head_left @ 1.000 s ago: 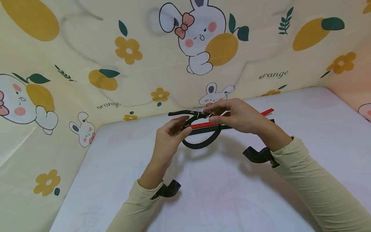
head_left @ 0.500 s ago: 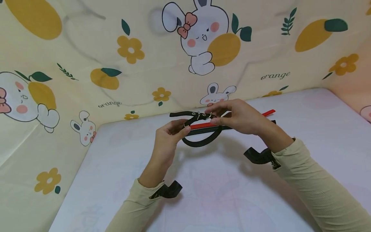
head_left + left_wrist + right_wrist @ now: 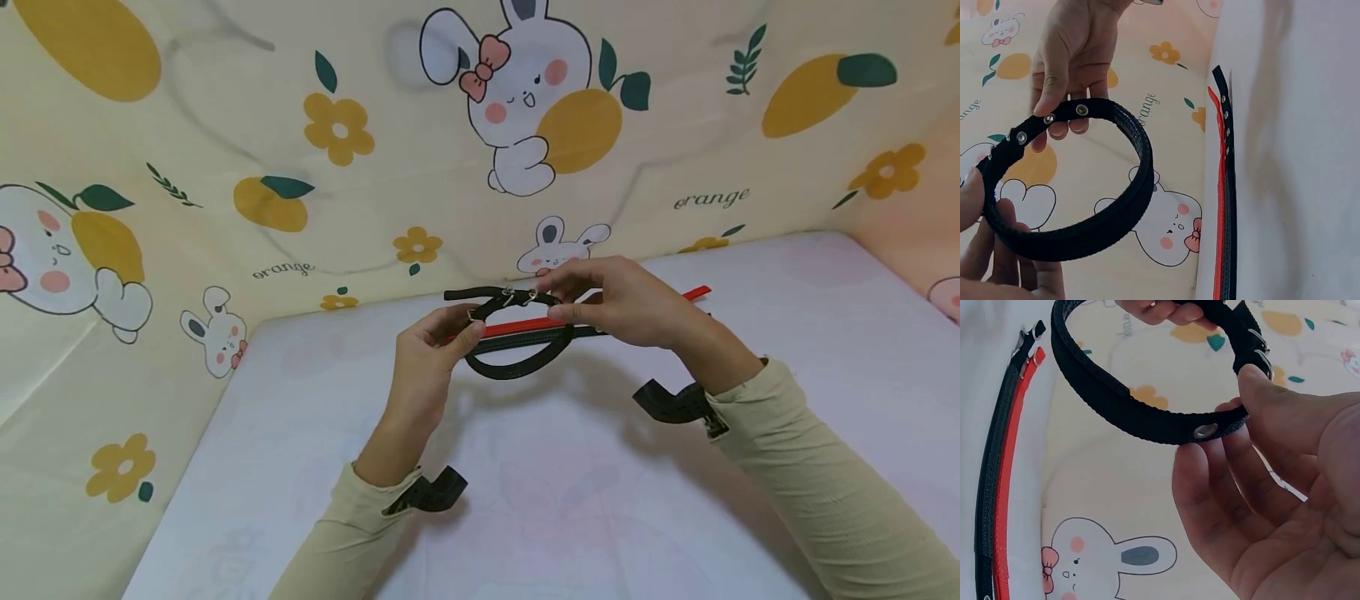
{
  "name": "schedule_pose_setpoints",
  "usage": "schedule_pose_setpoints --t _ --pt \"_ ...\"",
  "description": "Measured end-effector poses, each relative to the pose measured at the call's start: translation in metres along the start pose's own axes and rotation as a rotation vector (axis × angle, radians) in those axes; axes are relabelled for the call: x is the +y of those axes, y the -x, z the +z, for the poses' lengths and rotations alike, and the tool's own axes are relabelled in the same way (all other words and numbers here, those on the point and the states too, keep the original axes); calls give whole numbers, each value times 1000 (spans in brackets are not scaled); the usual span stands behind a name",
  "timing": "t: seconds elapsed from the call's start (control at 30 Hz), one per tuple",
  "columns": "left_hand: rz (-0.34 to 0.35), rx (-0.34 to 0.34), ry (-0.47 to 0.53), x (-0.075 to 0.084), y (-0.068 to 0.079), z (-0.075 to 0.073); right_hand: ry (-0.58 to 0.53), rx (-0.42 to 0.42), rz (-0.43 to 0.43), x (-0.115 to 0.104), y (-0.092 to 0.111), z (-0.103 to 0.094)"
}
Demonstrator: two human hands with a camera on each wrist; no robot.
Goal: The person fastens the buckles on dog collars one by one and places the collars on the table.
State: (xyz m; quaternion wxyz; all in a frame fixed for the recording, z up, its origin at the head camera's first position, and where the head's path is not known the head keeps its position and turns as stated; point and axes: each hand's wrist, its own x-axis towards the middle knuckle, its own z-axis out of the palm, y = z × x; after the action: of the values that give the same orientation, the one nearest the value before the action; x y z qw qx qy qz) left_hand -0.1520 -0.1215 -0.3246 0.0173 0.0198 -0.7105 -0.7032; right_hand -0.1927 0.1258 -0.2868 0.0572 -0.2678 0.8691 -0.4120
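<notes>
A black buckled collar [image 3: 521, 365] is held up as a loop between my two hands, above the far part of the table. Its strap end sticks out to the left, and metal rings and the buckle show along the top. My left hand [image 3: 423, 367] pinches the loop's left side between thumb and fingers. On the opposite side my right hand [image 3: 626, 304] grips the strap near the metal fittings. Eyelets in the collar [image 3: 1085, 244] show in the left wrist view. From the right wrist, the thumb and fingers of my right hand [image 3: 1285, 487] are seen around the band.
Behind the loop, a red strap [image 3: 697, 292] and another black strap [image 3: 525, 337] lie side by side on the white table [image 3: 570, 500]. A patterned cloth wall [image 3: 360, 208] rises directly behind the table's far edge.
My left hand has drifted slightly left, and the collar's loop looks a little wider. The loose strap end has shifted slightly right. My right hand keeps nearly the same place.
</notes>
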Motion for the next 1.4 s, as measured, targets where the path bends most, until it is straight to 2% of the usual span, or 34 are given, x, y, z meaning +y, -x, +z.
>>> schedule_pose_setpoints --t 0.2,0.3,0.47,0.63,0.77,0.9,1.03,1.4 --pt "56 8 -62 1 4 2 -13 -62 7 3 2 2" --pt "110 -3 -70 -1 5 3 -15 -89 -10 3 2 5" --pt "226 -72 -96 -4 7 4 -12 -28 -65 -4 2 12" --pt "262 -105 -153 -6 8 5 -38 -4 -112 -13 3 20" --pt "237 -138 -127 -7 9 5 -57 -5 -135 -17 3 28" --pt "147 -173 -57 -6 9 5 -72 40 -143 -19 2 31" --pt "89 -174 -43 -5 8 5 -113 62 -118 -20 2 31" --pt "95 -162 -49 -6 8 6 -197 57 -59 -20 2 31"
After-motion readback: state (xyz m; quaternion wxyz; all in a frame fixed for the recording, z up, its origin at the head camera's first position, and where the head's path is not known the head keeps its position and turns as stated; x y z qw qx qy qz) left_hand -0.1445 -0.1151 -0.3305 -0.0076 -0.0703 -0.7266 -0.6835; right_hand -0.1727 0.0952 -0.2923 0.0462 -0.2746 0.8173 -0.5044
